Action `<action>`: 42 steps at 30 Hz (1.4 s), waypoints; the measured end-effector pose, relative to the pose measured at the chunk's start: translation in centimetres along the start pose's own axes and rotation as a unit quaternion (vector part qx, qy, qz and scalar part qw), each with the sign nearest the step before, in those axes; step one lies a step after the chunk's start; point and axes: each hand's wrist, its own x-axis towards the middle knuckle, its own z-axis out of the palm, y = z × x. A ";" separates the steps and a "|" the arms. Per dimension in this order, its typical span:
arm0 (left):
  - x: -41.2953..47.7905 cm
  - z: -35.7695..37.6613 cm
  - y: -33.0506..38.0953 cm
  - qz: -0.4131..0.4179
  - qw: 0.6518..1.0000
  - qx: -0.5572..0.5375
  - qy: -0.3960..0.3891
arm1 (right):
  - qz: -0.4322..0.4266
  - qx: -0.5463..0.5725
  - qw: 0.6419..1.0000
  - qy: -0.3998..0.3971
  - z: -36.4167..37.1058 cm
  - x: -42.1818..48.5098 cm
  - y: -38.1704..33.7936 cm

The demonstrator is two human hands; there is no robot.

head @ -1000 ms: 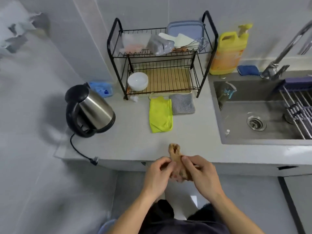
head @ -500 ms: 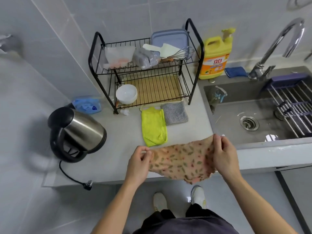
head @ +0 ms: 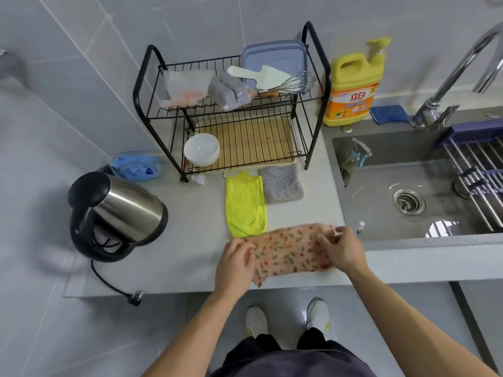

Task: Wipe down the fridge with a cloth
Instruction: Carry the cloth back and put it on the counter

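Observation:
A pink cloth with a leaf and berry print [head: 288, 251] lies spread flat on the grey counter [head: 174, 257], near its front edge. My left hand [head: 235, 263] holds its left end, fingers curled on the fabric. My right hand [head: 340, 250] pinches its right end, close to the sink's rim. The cloth's far edge overlaps the bottom of a yellow cloth [head: 245, 204]. No fridge is in view.
A steel kettle [head: 117, 213] with a loose cord stands at the left. A black wire dish rack [head: 234, 112] holds a white bowl [head: 201, 149] and utensils. A grey cloth [head: 280, 183], a yellow detergent bottle [head: 353, 85], the sink [head: 413, 197] and a tap [head: 457, 74] are at the right.
The cloth, bunched between both hands a second ago, was pulled open in the air and now lies laid out on the counter. My view has tilted toward the counter.

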 end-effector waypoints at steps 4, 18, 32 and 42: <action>-1.6 1.8 -1.0 0.036 0.993 0.070 -0.084 | 0.023 -0.023 0.999 0.031 1.0 0.9 1.4; -2.2 2.2 2.5 -0.093 0.979 -0.167 -0.077 | -0.197 -0.008 0.970 0.141 0.4 -3.1 -3.2; -1.2 3.0 2.7 -0.219 0.891 -0.381 -0.111 | -0.144 -0.031 0.972 -0.182 3.6 -5.5 -1.5; -0.4 2.4 2.5 -0.214 0.933 -0.285 -0.053 | -0.140 -0.003 0.891 -0.431 3.4 -7.3 -1.2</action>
